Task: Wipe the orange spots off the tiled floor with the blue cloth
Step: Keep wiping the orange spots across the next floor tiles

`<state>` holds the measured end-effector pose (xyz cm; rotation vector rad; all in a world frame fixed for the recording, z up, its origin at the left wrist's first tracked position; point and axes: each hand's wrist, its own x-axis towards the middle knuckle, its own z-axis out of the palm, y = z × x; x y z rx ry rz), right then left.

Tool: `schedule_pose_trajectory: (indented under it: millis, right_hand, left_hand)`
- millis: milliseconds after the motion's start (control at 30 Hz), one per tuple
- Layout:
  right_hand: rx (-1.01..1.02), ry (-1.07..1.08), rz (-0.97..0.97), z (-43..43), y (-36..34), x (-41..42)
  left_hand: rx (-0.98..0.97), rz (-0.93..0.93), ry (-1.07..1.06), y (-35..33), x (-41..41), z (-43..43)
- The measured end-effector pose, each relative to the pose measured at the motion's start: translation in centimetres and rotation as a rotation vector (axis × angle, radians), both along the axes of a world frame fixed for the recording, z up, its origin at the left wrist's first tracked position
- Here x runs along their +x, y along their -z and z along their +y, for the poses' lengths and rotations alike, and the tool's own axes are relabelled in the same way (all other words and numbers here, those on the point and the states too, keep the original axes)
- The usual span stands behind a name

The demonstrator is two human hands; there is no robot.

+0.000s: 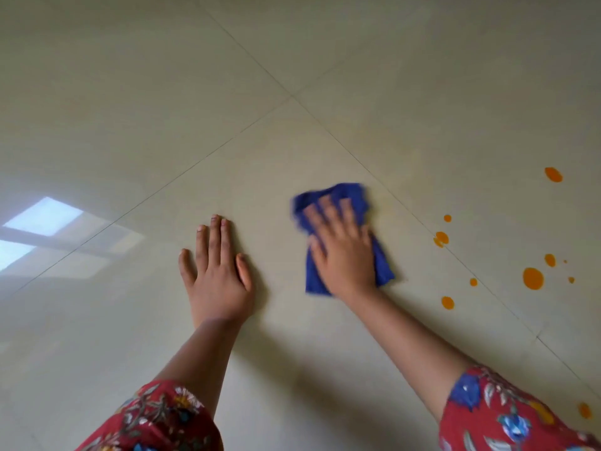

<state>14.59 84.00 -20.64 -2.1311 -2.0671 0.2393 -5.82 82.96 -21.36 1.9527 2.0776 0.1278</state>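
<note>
Head view: a person looks down at two bare arms stretched out over a pale tiled floor [162,109].
left hand [216,271]: lies flat on the floor, palm down, with straight fingers spread a little. It holds nothing.
right hand [341,252]: lies flat on top of the blue cloth [351,192] and presses it down. The fingers are straight and spread and do not curl round it. This hand looks blurry.
blue cloth: crumpled on the floor under the right hand. It sticks out past the fingertips and on both sides of the hand. It lies to the right of the left hand, apart from it.
orange spots [533,278]: round blobs, some big and some tiny, on the floor to the right of the cloth. None touch it. One sits higher up, away from the rest.
sleeves [507,415]: red with flowers, on both arms at the bottom edge.
light patch [42,216]: a bright window shine on the floor at the far left.
</note>
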Motion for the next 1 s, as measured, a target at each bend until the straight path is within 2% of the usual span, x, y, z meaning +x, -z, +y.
schedule_pose_trajectory:
  millis: [33, 67, 100, 200, 233, 267, 367, 400, 433, 467, 567, 600, 667, 733, 833, 867, 933, 1000]
  right_hand:
    - [0.003, -0.212, 0.001, -0.9, 0.2, -0.2]
    - [0.011, -0.286, 0.024, -0.5, 0.2, 0.8]
    - [0.024, -0.198, 0.063, 0.8, 0.3, 2.3]
    - [0.007, 0.453, 0.101, 6.9, -0.6, 6.2]
    - [-0.035, 0.511, 0.063, 8.2, -0.8, 6.0]
    - [-0.053, 0.419, 0.036, 8.7, -0.8, 4.7]
    - [-0.04, -0.2, 0.024, 3.6, 0.0, -0.5]
    - [-0.02, -0.305, 0.009, 0.9, 0.4, -0.8]
    - [-0.018, -0.304, 0.011, -1.0, 0.5, 0.2]
    - [-0.017, -0.203, 0.016, -1.5, 0.7, 2.1]
    - [-0.047, 0.319, -0.044, 1.4, 0.4, 7.9]
    - [-0.058, 0.409, -0.071, 3.1, 0.3, 8.9]
    - [-0.087, 0.442, -0.058, 5.5, 0.3, 8.4]
    - [-0.095, 0.356, -0.047, 5.4, 0.4, 5.9]
    - [-0.079, 0.132, -0.053, 0.2, 0.3, 3.1]
    - [-0.086, 0.118, -0.057, -2.0, 0.2, 3.1]
    - [-0.117, 0.24, -0.063, -3.4, -0.1, 4.8]
    - [-0.127, 0.412, -0.053, -0.6, 0.0, 6.5]
  left_hand:
    - [0.004, -0.005, -0.002, 0.1, 0.0, 0.0]
    - [0.012, -0.009, -0.002, 0.2, 0.0, 0.0]
    - [0.016, -0.006, -0.001, 0.2, 0.0, -0.1]
    - [0.012, -0.01, -0.004, 0.2, 0.0, -0.1]
    - [0.01, -0.011, 0.001, 0.1, 0.0, -0.1]
    - [0.006, -0.012, 0.005, 0.0, 0.0, -0.1]
    - [0.008, -0.019, -0.004, -0.3, 0.0, -0.2]
    - [0.011, -0.02, -0.003, -0.3, 0.0, -0.1]
    - [0.015, -0.023, -0.001, -0.2, 0.0, -0.1]
    - [0.019, -0.027, -0.003, -0.1, -0.1, -0.1]
    - [0.012, -0.024, 0.002, 0.2, -0.1, -0.1]
    - [0.011, -0.019, 0.005, 0.2, -0.1, -0.1]
    - [0.008, -0.014, 0.006, 0.2, -0.1, 0.0]
    - [0.001, -0.021, 0.015, 0.1, -0.1, -0.1]
    - [-0.001, -0.025, 0.013, 0.1, -0.2, -0.1]
    - [0.0, -0.029, 0.012, 0.1, -0.2, -0.1]
    - [0.009, -0.035, 0.006, 0.2, -0.3, -0.1]
    - [0.009, -0.036, -0.003, 0.4, -0.3, 0.0]
